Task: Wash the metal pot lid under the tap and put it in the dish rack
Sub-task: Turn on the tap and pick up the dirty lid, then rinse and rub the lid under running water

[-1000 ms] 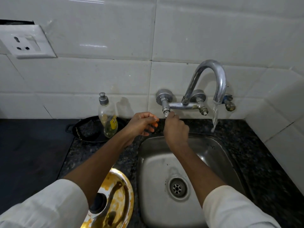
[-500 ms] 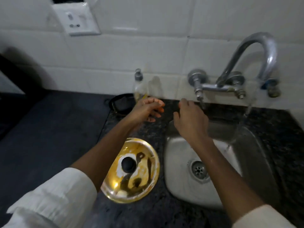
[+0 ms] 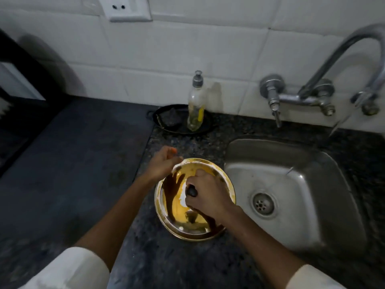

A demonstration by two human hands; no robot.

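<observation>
The metal pot lid [image 3: 177, 213], round and smeared with yellow-brown residue, lies on the dark granite counter just left of the sink [image 3: 312, 184]. My right hand [image 3: 208, 195] is closed around its black knob [image 3: 191, 191] in the middle. My left hand [image 3: 163, 163] hovers at the lid's far left rim with its fingers loosely curled and holds nothing. The chrome tap [image 3: 341, 59] on the tiled wall arches over the sink's far right, and a thin stream of water falls from its spout. No dish rack is in view.
A soap bottle [image 3: 195, 103] stands in a small black pan [image 3: 177, 122] with a dark scrubber at the back of the counter. A white wall socket [image 3: 127, 7] sits above. A dark appliance fills the left edge.
My right hand has left the tap valve and dropped onto the lid's knob. My left hand has come down to the lid's rim. My view has swung left and down.
</observation>
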